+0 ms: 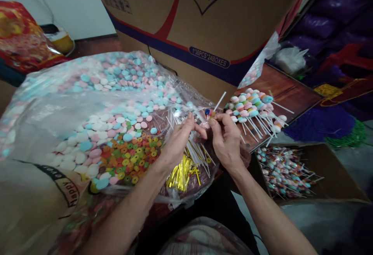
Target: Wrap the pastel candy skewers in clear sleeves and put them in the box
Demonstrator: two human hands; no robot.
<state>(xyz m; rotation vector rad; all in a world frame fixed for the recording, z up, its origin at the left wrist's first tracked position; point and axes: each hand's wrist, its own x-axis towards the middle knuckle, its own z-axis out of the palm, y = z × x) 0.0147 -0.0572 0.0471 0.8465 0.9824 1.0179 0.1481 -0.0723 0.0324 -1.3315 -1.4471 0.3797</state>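
My right hand (226, 140) is closed in a pinch on a lollipop whose white stick (220, 101) slants up and to the right. A small blue and red piece (208, 112) shows beside the stick. My left hand (184, 132) is close on the left, its thumb raised apart from the forefinger, which reaches toward my right fingertips. Its lower fingers are hidden. Beneath the hands lie loose white sticks (194, 152) and gold twist ties (182, 174). Ring-shaped gummies (132, 154) and pastel candies (94, 134) are heaped to the left.
Assembled candy sticks (250, 105) are piled on the table's right side. Below them, an open cardboard box (329, 173) contains wrapped candy sticks (284, 171). A large carton (186, 18) stands behind. Clear plastic sheeting (58, 109) covers much of the left side.
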